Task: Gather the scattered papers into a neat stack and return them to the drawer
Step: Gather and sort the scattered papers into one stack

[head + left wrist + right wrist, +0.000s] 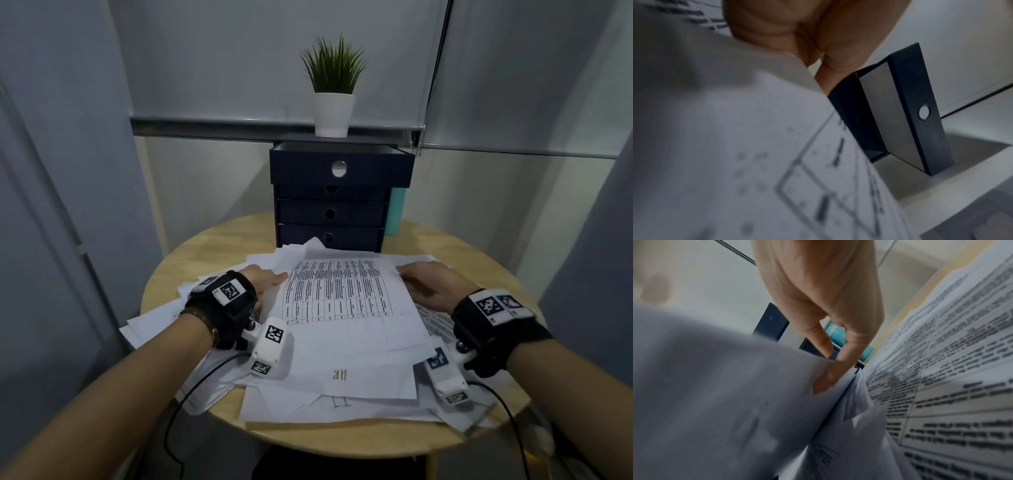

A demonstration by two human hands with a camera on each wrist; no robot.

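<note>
We have barely begun: the papers [346,329] lie loosely spread on the surface [191,260], our right grip [431,284] released with straight fingers against their edge, our left grip [263,284] opposite, too blurred to tell if it pinches, and the pulled-out top drawer [340,168] awaits them.

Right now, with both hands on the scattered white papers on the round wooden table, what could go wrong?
Some white printed papers overhang the near edge of the round wooden table; squeezing may push them off. The potted green plant stands above the open dark blue top drawer; loading might knock it.
</note>
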